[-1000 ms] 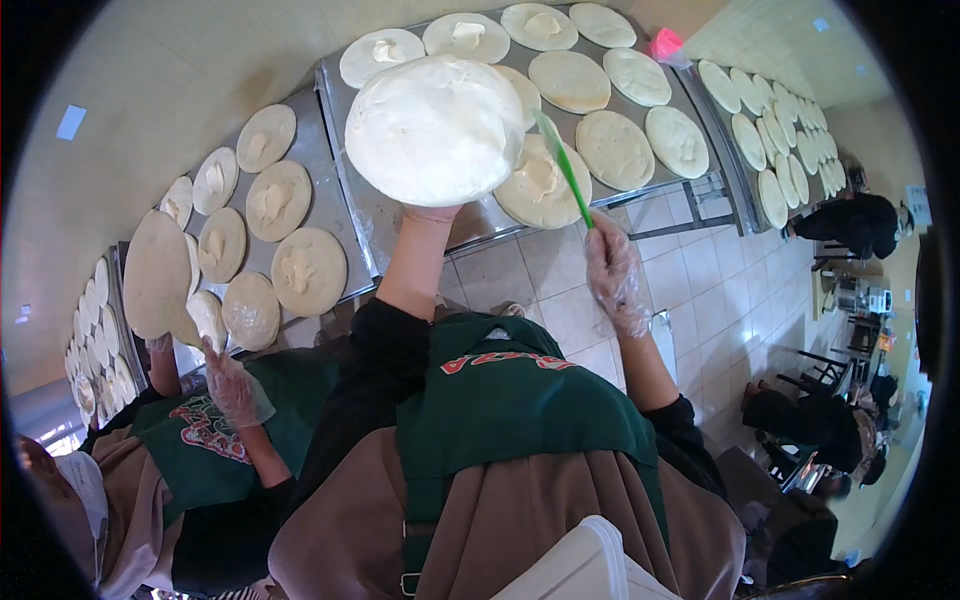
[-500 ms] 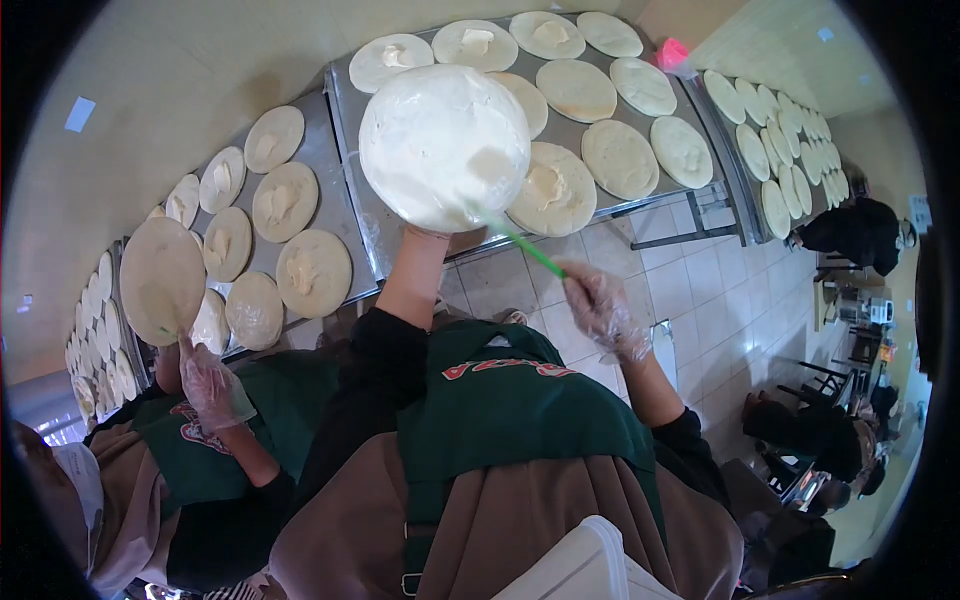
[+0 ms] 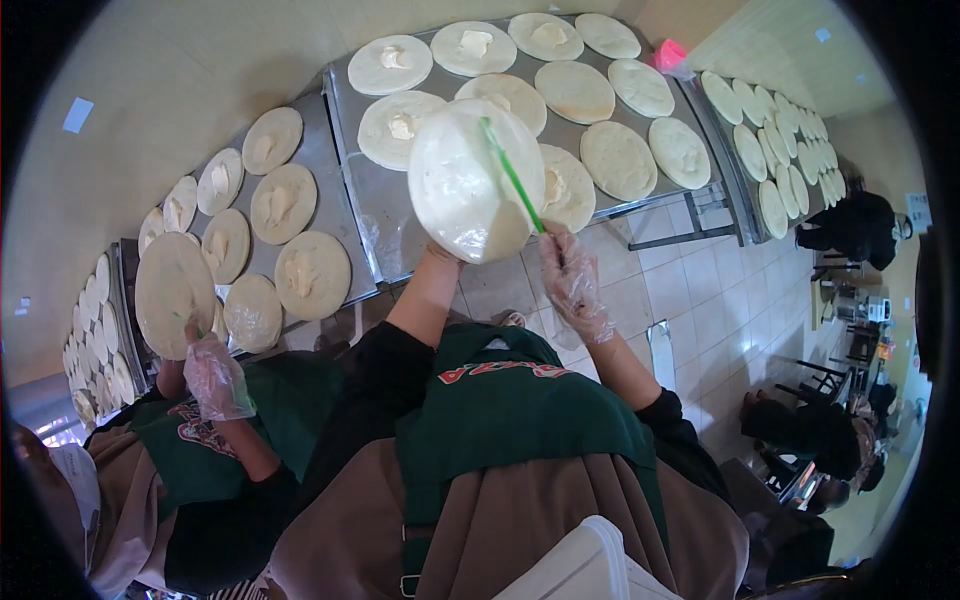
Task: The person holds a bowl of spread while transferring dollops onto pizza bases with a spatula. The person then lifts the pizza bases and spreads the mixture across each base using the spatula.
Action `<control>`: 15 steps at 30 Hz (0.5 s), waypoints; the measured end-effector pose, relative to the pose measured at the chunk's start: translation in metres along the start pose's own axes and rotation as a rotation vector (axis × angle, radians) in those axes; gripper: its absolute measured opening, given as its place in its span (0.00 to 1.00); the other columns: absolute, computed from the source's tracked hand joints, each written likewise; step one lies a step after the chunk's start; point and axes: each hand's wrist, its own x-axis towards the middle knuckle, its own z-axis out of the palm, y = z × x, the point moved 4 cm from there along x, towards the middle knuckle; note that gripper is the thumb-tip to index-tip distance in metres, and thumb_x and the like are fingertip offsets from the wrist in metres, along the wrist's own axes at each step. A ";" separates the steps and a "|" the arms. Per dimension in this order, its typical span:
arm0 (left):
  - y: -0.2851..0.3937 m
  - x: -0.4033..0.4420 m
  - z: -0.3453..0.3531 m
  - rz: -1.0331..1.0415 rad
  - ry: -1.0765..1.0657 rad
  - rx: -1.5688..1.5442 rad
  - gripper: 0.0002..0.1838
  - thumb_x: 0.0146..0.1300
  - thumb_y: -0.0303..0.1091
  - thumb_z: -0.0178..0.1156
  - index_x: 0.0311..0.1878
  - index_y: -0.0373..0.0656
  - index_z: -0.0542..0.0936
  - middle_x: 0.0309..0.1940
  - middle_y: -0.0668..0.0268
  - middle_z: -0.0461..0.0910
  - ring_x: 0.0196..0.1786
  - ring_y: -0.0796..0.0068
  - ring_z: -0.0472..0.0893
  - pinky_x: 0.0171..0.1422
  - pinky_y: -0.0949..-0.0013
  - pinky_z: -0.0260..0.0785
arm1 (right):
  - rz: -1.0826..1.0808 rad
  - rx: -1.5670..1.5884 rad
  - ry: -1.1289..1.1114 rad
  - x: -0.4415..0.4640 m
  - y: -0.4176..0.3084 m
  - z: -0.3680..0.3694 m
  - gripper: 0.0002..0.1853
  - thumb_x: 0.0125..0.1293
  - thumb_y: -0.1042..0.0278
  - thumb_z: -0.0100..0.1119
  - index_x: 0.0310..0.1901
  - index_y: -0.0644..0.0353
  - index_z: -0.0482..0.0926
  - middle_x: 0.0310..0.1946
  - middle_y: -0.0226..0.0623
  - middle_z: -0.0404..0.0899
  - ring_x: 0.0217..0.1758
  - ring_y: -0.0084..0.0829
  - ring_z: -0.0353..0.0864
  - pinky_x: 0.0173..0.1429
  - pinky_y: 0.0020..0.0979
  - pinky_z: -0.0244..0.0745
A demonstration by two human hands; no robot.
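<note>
My left hand [image 3: 445, 254] holds up a round flatbread [image 3: 465, 190] coated with white cream; its fingers are mostly hidden beneath the bread. In my right hand [image 3: 572, 285], which wears a clear plastic glove, is the handle of a green spatula [image 3: 513, 178]. The spatula's blade lies over the upper part of the coated bread. Behind the held bread, a metal table [image 3: 385, 215] bears several flat round breads, and some, such as the bread at the upper left [image 3: 390, 64], have a dab of cream in the middle.
At the left, a co-worker's gloved hand [image 3: 216, 375] works on another raised bread [image 3: 175, 295]. More breads lie on a left table [image 3: 335, 205] and a far right table [image 3: 712, 130]. A pink object [image 3: 670, 54] sits at a table corner. People and chairs are at the right.
The coated bread has moved right and down and is tilted, uncovering a bread behind it. My right hand has moved left, and the spatula has come onto the coated bread.
</note>
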 end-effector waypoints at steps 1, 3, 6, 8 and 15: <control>0.001 0.003 -0.005 -0.009 0.010 0.005 0.30 0.68 0.53 0.41 0.69 0.49 0.57 0.65 0.60 0.64 0.66 0.61 0.65 0.68 0.52 0.60 | -0.027 0.035 -0.047 -0.002 -0.002 0.003 0.11 0.67 0.72 0.50 0.49 0.61 0.76 0.21 0.37 0.73 0.23 0.20 0.68 0.27 0.26 0.65; 0.003 0.000 -0.006 -0.018 0.022 0.010 0.30 0.69 0.52 0.41 0.69 0.49 0.57 0.65 0.60 0.64 0.65 0.61 0.65 0.68 0.52 0.60 | -0.089 0.059 -0.094 -0.005 -0.004 0.008 0.11 0.66 0.73 0.50 0.49 0.61 0.76 0.23 0.38 0.74 0.24 0.20 0.69 0.28 0.26 0.66; 0.008 -0.007 -0.001 -0.074 -0.022 -0.202 0.29 0.70 0.52 0.39 0.69 0.49 0.57 0.64 0.61 0.65 0.63 0.62 0.69 0.65 0.53 0.64 | -0.154 0.092 -0.133 -0.008 -0.015 0.009 0.11 0.66 0.73 0.50 0.49 0.63 0.75 0.29 0.45 0.77 0.31 0.32 0.75 0.35 0.30 0.70; 0.005 -0.008 0.014 -0.039 -0.169 -0.252 0.28 0.70 0.50 0.42 0.69 0.50 0.56 0.64 0.62 0.65 0.62 0.63 0.69 0.66 0.55 0.64 | -0.159 0.104 -0.131 -0.006 -0.026 0.008 0.11 0.66 0.74 0.50 0.48 0.64 0.75 0.34 0.52 0.79 0.36 0.43 0.81 0.41 0.33 0.73; 0.004 -0.012 0.025 -0.110 -0.212 -0.265 0.30 0.69 0.53 0.40 0.69 0.51 0.56 0.65 0.62 0.64 0.64 0.61 0.67 0.68 0.53 0.60 | -0.284 -0.125 -0.157 -0.014 -0.024 0.026 0.12 0.64 0.74 0.52 0.48 0.64 0.76 0.37 0.51 0.80 0.38 0.43 0.81 0.41 0.34 0.74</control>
